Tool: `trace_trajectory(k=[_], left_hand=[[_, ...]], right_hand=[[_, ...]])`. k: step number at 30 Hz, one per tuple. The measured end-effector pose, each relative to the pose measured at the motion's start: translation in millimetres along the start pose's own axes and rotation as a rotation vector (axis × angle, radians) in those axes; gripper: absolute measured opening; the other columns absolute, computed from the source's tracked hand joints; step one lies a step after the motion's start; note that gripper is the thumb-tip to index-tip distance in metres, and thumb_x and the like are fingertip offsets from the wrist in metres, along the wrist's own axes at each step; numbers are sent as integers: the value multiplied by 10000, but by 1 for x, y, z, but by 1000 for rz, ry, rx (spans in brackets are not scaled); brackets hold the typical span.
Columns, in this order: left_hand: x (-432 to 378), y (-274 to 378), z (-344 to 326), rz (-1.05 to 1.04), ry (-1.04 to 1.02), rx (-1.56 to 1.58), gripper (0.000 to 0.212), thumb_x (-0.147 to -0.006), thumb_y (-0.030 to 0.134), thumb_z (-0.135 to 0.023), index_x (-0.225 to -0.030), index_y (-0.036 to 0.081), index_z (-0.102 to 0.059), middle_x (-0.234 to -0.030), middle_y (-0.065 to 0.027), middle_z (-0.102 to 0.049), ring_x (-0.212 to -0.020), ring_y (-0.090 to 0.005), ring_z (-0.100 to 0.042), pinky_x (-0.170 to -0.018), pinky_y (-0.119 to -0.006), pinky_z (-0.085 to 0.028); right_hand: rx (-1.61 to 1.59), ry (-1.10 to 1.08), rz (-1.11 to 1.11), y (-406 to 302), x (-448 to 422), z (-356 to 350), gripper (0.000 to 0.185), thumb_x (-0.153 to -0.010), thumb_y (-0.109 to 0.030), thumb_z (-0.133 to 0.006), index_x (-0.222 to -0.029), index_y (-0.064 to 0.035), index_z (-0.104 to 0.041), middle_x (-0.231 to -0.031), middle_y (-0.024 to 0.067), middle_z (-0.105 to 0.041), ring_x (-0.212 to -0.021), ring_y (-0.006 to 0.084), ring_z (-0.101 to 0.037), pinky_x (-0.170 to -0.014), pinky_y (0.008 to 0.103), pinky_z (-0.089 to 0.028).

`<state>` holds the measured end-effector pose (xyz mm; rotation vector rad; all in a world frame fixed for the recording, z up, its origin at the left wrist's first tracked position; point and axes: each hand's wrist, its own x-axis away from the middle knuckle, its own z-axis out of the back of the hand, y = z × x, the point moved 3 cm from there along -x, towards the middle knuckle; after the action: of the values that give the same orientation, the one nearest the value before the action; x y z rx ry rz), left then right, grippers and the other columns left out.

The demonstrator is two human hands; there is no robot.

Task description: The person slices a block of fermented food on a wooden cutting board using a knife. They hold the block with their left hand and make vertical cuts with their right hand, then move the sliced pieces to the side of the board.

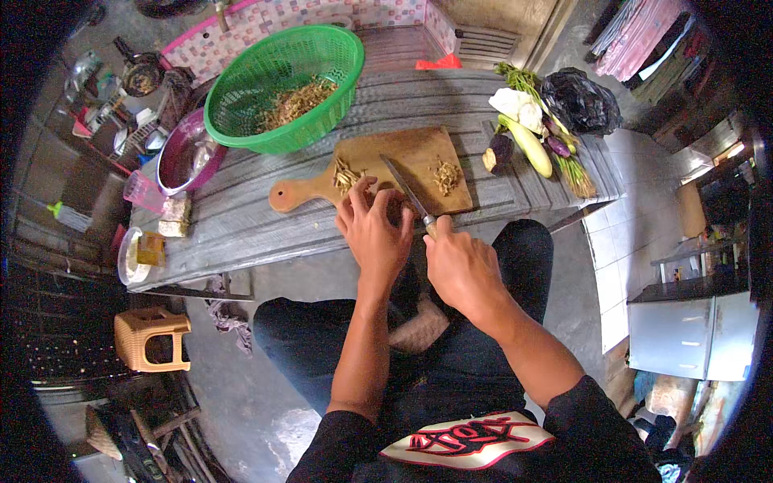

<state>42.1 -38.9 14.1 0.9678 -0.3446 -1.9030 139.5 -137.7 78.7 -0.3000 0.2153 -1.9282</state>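
Observation:
A wooden cutting board (392, 145) with a handle lies on the low table. My right hand (462, 265) grips a kitchen knife (407, 188), its blade pointing up and left across the board. My left hand (377, 226) is at the board's near edge with fingers bent and apart; whether something small is under its fingertips, I cannot tell. Beyond those fingertips lie pale brown strips (346, 175). A small heap of finely chopped brown pieces (445, 176) sits at the board's right. A green plastic basket (284, 142) behind the board holds more chopped pieces (299, 105).
Right of the board lie a cut eggplant (499, 154), a pale long vegetable (528, 146), a cauliflower (518, 108) and a black plastic bag (580, 101). Leftward stand a purple basin (192, 151), a pink cup (144, 192) and a clear container (131, 256). A stool (151, 339) stands on the floor.

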Motion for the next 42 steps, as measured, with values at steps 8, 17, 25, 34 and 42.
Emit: trace_trajectory(k=[8,17,25,34,42], left_hand=[[-1,-4,-6,7,-10,-6,258,-802,241,-782,-1029,129,-734,-1359,-90,-573,-1295,-373,-465,-1078,-515,-356],[1,-4,-6,-21,0,-39,328,-761,214,-807,-1077,171,-732,-1304,-23,-621,-1247,-331,-503,-1055,-492,-372],[2,-7,-7,-46,36,-29,314,-734,161,-814,-1039,177,-740,-1259,6,-655,-1216,-325,-531,-1028,-479,-402],[4,-7,-6,-64,35,-4,293,-725,155,-821,-1005,143,-734,-1242,-10,-652,-1196,-309,-539,-1009,-462,-391],[2,-4,-6,-38,12,-4,272,-750,178,-802,-1005,125,-726,-1240,-22,-641,-1211,-311,-527,-1022,-460,-381]], right_hand=[[-11,-5,-7,1,1,6,270,-1061,-263,-532,-1085,5,-533,-807,270,-725,-799,472,-736,-709,590,-591],[-60,-3,-25,6,-1,-11,274,-1062,-267,-529,-1093,6,-526,-810,276,-723,-800,476,-734,-705,588,-592],[-60,4,-1,5,-9,-6,276,-1057,-268,-534,-1106,4,-517,-790,268,-721,-784,467,-737,-675,575,-595],[-91,35,9,6,-8,-11,266,-1052,-261,-543,-1085,2,-521,-775,263,-720,-771,446,-742,-673,565,-597],[-51,32,-3,6,-7,-17,279,-1048,-270,-556,-1088,6,-531,-788,270,-717,-754,457,-736,-654,567,-595]])
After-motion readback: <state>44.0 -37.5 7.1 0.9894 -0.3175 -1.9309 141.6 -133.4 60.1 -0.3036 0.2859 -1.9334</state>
